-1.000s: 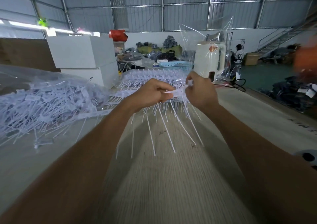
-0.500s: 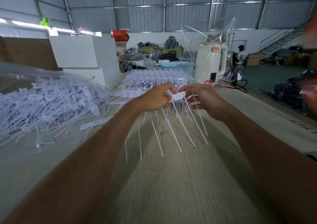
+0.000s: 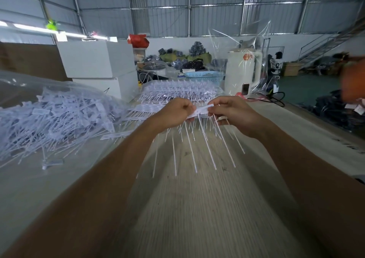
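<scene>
I hold a comb-like strip of white plastic tag ties (image 3: 201,111) above the wooden table (image 3: 197,208). Its thin tails (image 3: 205,149) hang down toward me. My left hand (image 3: 173,115) grips the strip's left end, fingers curled around it. At the right end, my right hand (image 3: 235,115) pinches the strip between thumb and fingers, with a few tails passing between those fingers.
A large loose heap of the same ties (image 3: 53,119) lies on clear plastic at the left. Stacked strips (image 3: 177,91) sit beyond my hands. White boxes (image 3: 98,60), a blue basket (image 3: 203,77) and a white appliance (image 3: 244,72) stand farther back. The table's right edge (image 3: 325,123) drops off.
My right hand has turned from a raised fist on the strip to a lower pinch at its right end. The view shifted slightly; the strip stays between both hands.
</scene>
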`<state>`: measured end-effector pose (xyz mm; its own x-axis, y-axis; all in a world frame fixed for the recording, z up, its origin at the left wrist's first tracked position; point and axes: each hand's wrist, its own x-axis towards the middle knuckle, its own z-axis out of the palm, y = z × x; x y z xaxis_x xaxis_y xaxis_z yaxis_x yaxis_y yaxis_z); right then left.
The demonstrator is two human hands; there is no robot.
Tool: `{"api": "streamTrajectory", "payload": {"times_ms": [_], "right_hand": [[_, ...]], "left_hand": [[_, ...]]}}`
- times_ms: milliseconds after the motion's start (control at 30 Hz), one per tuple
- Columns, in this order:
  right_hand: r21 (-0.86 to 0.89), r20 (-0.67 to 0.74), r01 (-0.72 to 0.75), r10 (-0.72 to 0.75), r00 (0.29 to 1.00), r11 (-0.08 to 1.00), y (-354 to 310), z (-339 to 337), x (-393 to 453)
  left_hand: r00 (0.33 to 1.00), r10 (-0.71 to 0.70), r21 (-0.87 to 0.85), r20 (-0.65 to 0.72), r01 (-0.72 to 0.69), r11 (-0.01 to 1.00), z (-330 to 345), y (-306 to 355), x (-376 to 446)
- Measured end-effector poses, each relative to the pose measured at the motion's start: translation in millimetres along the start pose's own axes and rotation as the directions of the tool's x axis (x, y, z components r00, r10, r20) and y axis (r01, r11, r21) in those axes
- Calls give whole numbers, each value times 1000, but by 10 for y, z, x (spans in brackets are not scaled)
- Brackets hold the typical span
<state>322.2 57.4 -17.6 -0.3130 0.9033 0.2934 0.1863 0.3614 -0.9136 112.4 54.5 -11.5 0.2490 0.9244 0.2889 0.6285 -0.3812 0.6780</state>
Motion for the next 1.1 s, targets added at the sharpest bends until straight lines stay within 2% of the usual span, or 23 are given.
{"api": "streamTrajectory", "payload": {"times_ms": [167,333,467,567,700,967,1100], "right_hand": [[-109,83,61,-52,995,992,47,-25,-14],[-271,41,168,-163,986,948,1,33,1],[-493,47,269,-284,958,828,-9,91,38],[-585,64,319,-350,935,745,-24,110,50],[-712,129,400,-452,883,577,-44,138,59],[-688,98,367,-421,902,626,-20,137,70],[-602,88,315,-332,939,734,-21,142,50]], "left_hand": [[999,-7,15,-52,8,1000,17,108,5],[994,-90,-54,-64,87,995,15,129,27],[986,-155,-140,-65,145,979,-15,105,35],[980,-189,-141,-60,179,974,-26,87,33],[977,-210,-137,-26,204,969,-3,108,28],[981,-189,-143,-37,182,973,-4,103,36],[984,-173,-165,-41,164,973,2,100,45]]}}
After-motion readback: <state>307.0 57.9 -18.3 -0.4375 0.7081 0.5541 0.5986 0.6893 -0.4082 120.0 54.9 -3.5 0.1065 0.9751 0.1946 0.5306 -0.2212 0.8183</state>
